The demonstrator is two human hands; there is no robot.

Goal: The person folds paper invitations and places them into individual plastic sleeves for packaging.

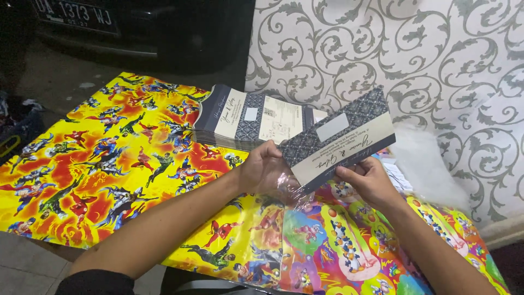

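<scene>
Head view, both hands (pixel 267 169) (pixel 368 180) holding patterned grey-cream envelope (pixel 338 136), matching stack (pixel 251 117) behind

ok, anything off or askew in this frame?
Nothing damaged or spilled. The card held by the left hand and right hand sits tilted, half out of a clear plastic sleeve. The stack of cards on the cartoon-print sheet is slightly fanned, not squared.
</scene>
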